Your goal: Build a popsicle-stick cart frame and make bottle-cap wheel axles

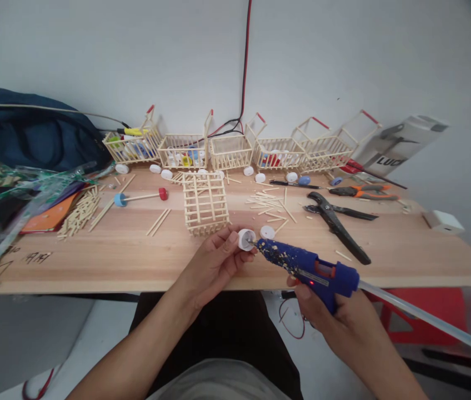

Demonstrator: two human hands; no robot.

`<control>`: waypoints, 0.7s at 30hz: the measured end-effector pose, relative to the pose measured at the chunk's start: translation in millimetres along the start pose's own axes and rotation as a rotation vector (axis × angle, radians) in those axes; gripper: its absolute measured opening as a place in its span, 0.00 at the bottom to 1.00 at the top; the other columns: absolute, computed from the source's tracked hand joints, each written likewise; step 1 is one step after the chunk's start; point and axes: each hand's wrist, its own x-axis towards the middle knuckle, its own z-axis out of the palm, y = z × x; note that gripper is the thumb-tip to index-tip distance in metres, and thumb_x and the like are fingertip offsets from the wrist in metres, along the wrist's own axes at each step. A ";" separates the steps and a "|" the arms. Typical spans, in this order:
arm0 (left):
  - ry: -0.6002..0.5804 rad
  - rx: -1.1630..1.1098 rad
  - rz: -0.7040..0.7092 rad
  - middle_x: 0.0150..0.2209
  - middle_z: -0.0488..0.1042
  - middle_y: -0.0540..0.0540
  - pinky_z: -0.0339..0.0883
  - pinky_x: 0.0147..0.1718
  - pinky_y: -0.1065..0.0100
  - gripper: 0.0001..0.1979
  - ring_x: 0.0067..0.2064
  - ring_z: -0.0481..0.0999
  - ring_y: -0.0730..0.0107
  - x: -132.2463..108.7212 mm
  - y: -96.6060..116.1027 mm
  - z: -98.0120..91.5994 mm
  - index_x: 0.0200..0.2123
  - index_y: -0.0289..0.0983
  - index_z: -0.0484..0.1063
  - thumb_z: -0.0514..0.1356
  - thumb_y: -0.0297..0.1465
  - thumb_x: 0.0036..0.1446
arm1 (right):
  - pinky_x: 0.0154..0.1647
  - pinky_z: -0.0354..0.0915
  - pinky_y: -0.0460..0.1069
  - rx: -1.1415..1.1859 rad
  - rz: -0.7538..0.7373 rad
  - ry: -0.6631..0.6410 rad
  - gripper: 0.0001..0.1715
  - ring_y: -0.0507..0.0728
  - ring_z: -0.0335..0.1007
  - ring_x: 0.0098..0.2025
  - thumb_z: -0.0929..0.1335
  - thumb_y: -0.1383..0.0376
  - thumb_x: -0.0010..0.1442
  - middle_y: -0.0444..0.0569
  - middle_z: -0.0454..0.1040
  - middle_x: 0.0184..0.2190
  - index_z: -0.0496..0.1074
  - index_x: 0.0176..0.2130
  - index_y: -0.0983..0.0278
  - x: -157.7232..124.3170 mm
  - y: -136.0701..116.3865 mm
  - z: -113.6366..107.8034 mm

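Between its thumb and fingers, my left hand (214, 258) holds a white bottle cap (246, 239), hollow side turned to the right. My right hand (331, 311) is wrapped round the handle of a blue glue gun (302, 265) with a small red light lit and a long glue stick (427, 319) out of its back. The nozzle, crusted with debris, points into the cap; whether it touches the inside I cannot tell. Just behind lies another white cap (267, 232). A lattice basket of wooden sticks (205, 203) rests on the table behind my left hand.
Several stick-built carts (230, 153) with cap wheels line the wall. Loose sticks (79, 211) and a stick axle with blue and red caps (141, 196) lie left; black cutters (339, 225), orange-handled pliers (364, 192) and a white block (444, 221) right. A blue bag (39, 130) stands back left.
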 end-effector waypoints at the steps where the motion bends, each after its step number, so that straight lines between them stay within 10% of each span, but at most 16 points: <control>1: 0.001 -0.001 -0.003 0.34 0.75 0.46 0.69 0.31 0.77 0.11 0.31 0.72 0.78 0.2 -0.3 -0.6 0.38 0.32 0.78 0.68 0.31 0.52 | 0.12 0.52 0.45 -0.027 0.000 -0.006 0.17 0.51 0.55 0.15 0.68 0.51 0.59 0.42 0.61 0.15 0.76 0.37 0.60 0.1 -0.1 0.2; 21: 0.030 0.000 -0.025 0.32 0.76 0.47 0.70 0.32 0.78 0.13 0.30 0.73 0.78 1.5 -1.2 -7.8 0.39 0.31 0.79 0.70 0.32 0.50 | 0.24 0.66 0.48 -0.337 -0.166 0.019 0.20 0.58 0.71 0.24 0.64 0.49 0.63 0.47 0.74 0.22 0.77 0.39 0.60 2.9 -6.8 3.9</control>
